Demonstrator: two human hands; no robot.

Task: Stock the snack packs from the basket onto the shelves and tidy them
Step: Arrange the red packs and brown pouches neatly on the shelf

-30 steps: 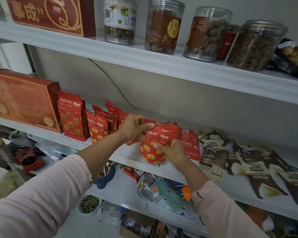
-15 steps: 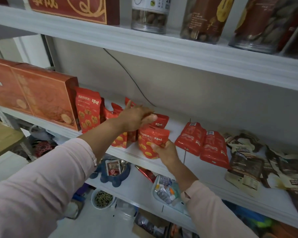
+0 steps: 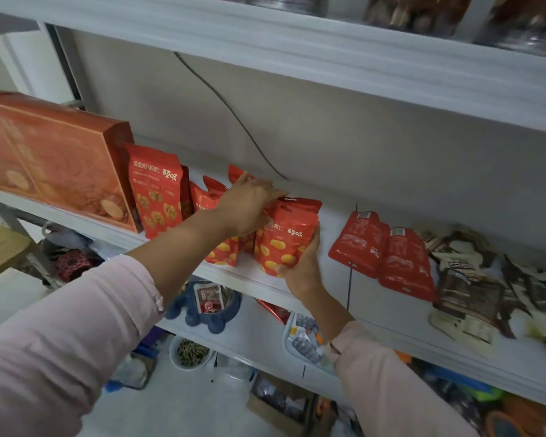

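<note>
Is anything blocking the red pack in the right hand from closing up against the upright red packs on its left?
Nothing on the shelf between them. The held pack, in the right hand, stands close beside the upright red packs; only the left hand lies across their tops.

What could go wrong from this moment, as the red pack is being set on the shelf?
1. The red snack pack gripped by the right hand stands close to the front edge of the middle shelf. If it is released while leaning, it may tip off onto the lower shelf.
2. The left hand reaches in among the standing red packs beside it. A nudge could topple that loosely leaning row.
</note>
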